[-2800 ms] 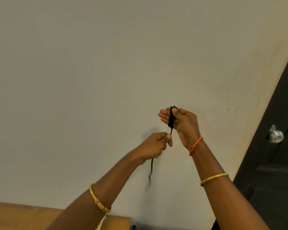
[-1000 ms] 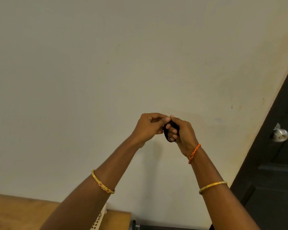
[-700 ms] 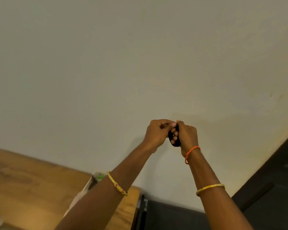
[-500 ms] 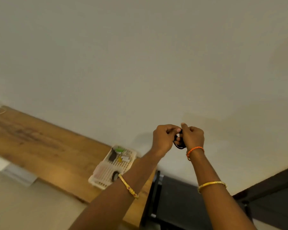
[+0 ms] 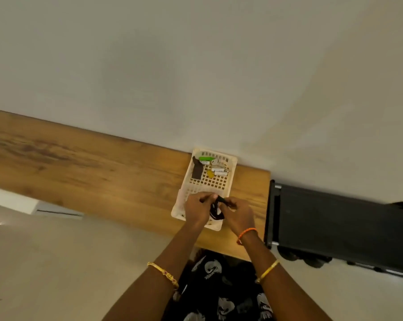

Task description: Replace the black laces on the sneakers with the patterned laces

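Note:
A coiled black lace (image 5: 215,210) sits between both my hands, just above the near end of a cream plastic basket (image 5: 230,169). My left hand (image 5: 197,208) pinches one side of the bundle. My right hand (image 5: 238,213) holds the other side, fingers curled round it. Much of the lace is hidden by my fingers. No sneakers or patterned laces show.
The basket lies on a wooden shelf (image 5: 80,165) against a pale wall and holds a dark tag, a green item and several small things. A black rack (image 5: 339,224) stands to the right of the shelf. Pale floor lies lower left.
The view dropped from the bare wall to the shelf. My hands, wrapping the black lace into a small bundle, came down with it over the basket.

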